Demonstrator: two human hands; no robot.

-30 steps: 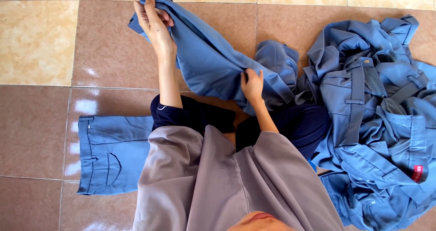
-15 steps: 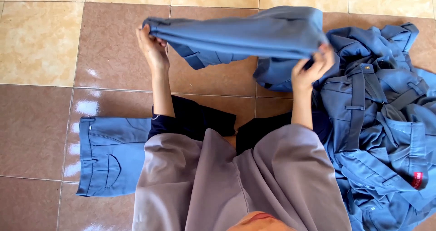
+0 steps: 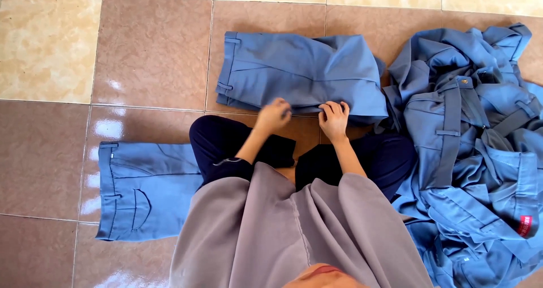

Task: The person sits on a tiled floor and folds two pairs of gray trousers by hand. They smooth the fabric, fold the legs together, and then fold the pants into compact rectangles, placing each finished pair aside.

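Left hand: left hand [image 3: 274, 116] rests at the near hem of the flat blue cotton trousers [image 3: 300, 73]; it is blurred, the fingers look curled onto the cloth, but whether they pinch it cannot be told.
Right hand: right hand [image 3: 334, 120] sits just beside the left, fingers bent down and pinching the same near edge of the fabric.
Trousers in hand: the blue trousers lie spread flat on the floor in front of the person, waistband with belt loops to the left in the view, the cloth bunched a little at the right end.
Folded piece: a second pair of blue trousers, folded flat [image 3: 141, 190], lies to the person's left, partly tucked under the knee, a curved back pocket showing.
Pile: a rumpled heap of blue cotton garments [image 3: 475, 146] fills the right side, touching the right end of the spread trousers; a small red label [image 3: 526, 226] shows on 1 piece near the lower right.
Person: sits on the floor with legs in dark navy trousers [image 3: 237, 146], a loose grey cloth garment [image 3: 294, 231] over the lap.
Floor: glossy tiled floor [image 3: 153, 50] of brown-pink tiles, with cream marbled tiles along the top and upper left.
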